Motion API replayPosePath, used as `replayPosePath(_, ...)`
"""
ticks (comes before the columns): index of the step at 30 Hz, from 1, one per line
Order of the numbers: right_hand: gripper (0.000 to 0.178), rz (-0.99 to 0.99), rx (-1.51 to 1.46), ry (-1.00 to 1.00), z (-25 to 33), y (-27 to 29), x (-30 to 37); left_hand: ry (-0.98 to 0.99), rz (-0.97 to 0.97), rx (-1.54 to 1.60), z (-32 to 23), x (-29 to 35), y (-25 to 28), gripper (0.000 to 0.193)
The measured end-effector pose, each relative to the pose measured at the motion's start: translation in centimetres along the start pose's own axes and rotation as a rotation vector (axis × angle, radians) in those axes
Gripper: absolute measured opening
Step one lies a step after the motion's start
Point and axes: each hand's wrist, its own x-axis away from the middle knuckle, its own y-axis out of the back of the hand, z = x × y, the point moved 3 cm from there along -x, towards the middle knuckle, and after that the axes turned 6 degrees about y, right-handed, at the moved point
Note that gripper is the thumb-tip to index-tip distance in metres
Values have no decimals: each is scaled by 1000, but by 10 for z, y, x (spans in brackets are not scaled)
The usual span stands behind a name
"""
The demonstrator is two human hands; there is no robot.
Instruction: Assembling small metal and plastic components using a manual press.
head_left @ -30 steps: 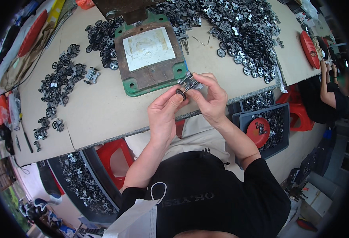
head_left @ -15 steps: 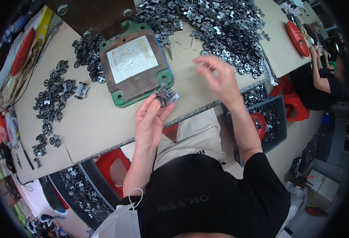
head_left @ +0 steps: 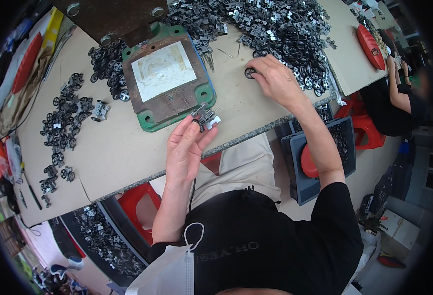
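In the head view, faint lettering (head_left: 226, 251) crosses the worker's black T-shirt (head_left: 275, 231), while the left hand (head_left: 183, 150) grips a miniature wheeled chassis (head_left: 205, 117) between thumb and fingers, just beyond the near corner of a green-and-brown press base (head_left: 167, 101). The right hand (head_left: 278, 81), empty above the worktable (head_left: 113, 142) half a second earlier, now pinches a black spoked wheel (head_left: 249, 73) beside the wheel pile (head_left: 309, 81).
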Motion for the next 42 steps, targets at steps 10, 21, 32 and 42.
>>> replayPosePath(10,33,-6,100,132,22,-1,10,-9,1,-10,1,0,0,21)
replayPosePath(21,38,101,-851,-153,51,8,10,-20,55,-4,2,1,-1,23)
replayPosePath(32,32,193,-1521,-291,62,-13,13,-44,90,-71,2,1,-4,27)
replayPosePath(42,32,185,-1479,-247,64,-5,10,-75,79,-80,3,1,-4,27)
